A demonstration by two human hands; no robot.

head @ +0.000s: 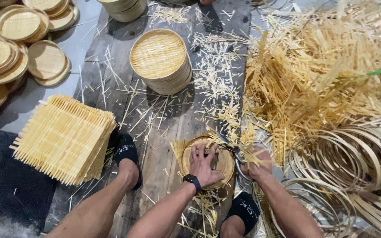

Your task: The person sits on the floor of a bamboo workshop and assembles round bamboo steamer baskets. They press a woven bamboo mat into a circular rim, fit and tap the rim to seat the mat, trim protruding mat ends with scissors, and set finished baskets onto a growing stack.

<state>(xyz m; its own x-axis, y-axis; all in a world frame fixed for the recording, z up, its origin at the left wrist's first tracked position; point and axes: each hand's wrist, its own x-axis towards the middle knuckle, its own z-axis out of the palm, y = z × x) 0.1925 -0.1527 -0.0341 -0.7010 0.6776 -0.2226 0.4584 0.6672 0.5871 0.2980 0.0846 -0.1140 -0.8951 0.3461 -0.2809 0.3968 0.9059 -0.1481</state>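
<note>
A person seated low over a dark plank floor [168, 132] presses the left hand [203, 162], fingers spread flat, onto a round woven bamboo tray [222, 165] lying on the boards between their feet. The right hand [257, 164], just to the right of the tray, is clamped around the handles of a pair of shears [232, 152] whose blades reach in over the tray's far rim, where loose strip ends stick out. A black watch [192, 180] sits on the left wrist, and black slippers [126, 152] are on both feet.

Well ahead of the left hand stands a stack of finished round trays [160, 59]. Far to that hand's left rests a pile of square untrimmed woven mats [65, 139], with more round trays [18, 48] heaped on the pale floor beyond. To the right of the right hand lie coiled bamboo hoops [358, 154], and ahead of them a large heap of loose bamboo strips [323, 66]. Short offcuts [217, 88] litter the planks all around
</note>
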